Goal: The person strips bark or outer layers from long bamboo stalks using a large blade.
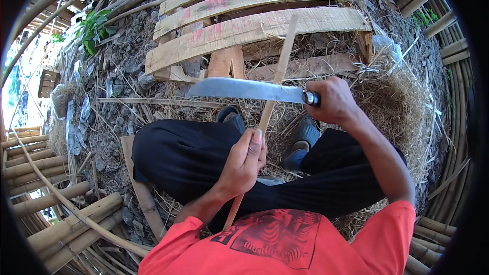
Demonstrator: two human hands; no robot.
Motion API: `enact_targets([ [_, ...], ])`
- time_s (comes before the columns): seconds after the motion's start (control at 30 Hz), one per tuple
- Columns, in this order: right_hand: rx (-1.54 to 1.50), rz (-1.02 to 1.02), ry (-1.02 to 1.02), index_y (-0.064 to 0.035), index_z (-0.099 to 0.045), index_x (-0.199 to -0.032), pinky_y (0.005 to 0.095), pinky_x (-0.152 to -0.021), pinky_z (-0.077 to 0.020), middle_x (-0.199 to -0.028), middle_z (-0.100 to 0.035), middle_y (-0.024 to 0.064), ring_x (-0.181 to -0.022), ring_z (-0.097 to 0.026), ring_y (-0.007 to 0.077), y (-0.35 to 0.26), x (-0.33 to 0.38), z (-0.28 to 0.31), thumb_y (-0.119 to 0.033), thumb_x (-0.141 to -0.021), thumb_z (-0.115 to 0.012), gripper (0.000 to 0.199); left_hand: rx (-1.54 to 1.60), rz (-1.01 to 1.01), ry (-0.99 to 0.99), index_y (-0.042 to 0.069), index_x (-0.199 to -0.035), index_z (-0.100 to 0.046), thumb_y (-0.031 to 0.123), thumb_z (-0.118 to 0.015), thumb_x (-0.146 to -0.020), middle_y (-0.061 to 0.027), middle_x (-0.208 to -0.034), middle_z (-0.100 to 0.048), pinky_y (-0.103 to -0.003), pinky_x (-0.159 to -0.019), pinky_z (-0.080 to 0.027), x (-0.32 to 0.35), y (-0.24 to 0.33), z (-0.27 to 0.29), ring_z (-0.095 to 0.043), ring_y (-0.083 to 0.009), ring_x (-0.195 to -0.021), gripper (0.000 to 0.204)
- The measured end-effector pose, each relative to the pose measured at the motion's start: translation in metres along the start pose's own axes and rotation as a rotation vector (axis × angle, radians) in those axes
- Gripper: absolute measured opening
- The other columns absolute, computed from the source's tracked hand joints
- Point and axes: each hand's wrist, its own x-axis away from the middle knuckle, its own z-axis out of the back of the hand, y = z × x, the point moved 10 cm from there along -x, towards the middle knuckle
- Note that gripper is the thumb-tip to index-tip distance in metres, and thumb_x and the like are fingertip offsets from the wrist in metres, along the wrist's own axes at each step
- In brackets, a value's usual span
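My left hand [243, 162] is wrapped round a thin bamboo strip [285, 53], which slants from my lap up and away toward the pallet. In my right hand [333, 100] is the dark handle of a machete [244, 89]. Its broad blade points left and lies across the strip above my left fist. Whether the edge bites into the strip cannot be made out. The strip's far end reaches over the front slat of a wooden pallet [260, 28].
Stacked bamboo poles [76, 229] lie at the lower left, and more poles [448, 51] line the right side. Shavings [397, 117] cover the ground around my sandals [300, 145]. A green plant [94, 30] grows among stones at the upper left.
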Motion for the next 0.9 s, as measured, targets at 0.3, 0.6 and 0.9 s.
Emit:
enact_targets([
  [0.3, -0.175, 0.198, 0.017, -0.0125, -0.064, -0.071, 0.0418, -0.053, -0.0508, -0.056, -0.060, 0.0092, -0.052, -0.062, 0.0318, -0.038, 0.015, -0.013, -0.015, -0.067, -0.069, 0.007, 0.056, 0.034, 0.010, 0.010, -0.091, -0.041, 0.032, -0.033, -0.109, 0.0035, -0.059, -0.035, -0.020, -0.040, -0.025, 0.002, 0.003, 0.001, -0.029, -0.0032, -0.045, 0.030],
  [0.6, -0.233, -0.004, 0.144, -0.0117, -0.070, -0.077, 0.0447, -0.062, -0.0539, -0.064, -0.065, 0.0133, -0.061, -0.066, 0.0332, -0.007, -0.003, 0.011, -0.021, -0.078, -0.070, 0.009, 0.091, 0.051, 0.007, 0.011, -0.090, -0.040, 0.033, -0.032, -0.109, 0.0039, -0.057, -0.034, -0.020, -0.037, -0.026, -0.002, -0.009, 0.000, -0.028, -0.0033, -0.042, 0.030],
  [0.9, -0.233, -0.147, 0.085, -0.0078, -0.070, -0.076, 0.0456, -0.061, -0.0519, -0.060, -0.064, 0.0112, -0.056, -0.064, 0.0333, 0.025, -0.008, 0.017, -0.025, -0.083, -0.068, 0.018, 0.079, 0.020, -0.030, 0.011, -0.091, -0.040, 0.033, -0.033, -0.109, 0.0035, -0.057, -0.034, -0.020, -0.037, -0.026, 0.004, -0.003, -0.007, -0.029, -0.0032, -0.042, 0.030],
])
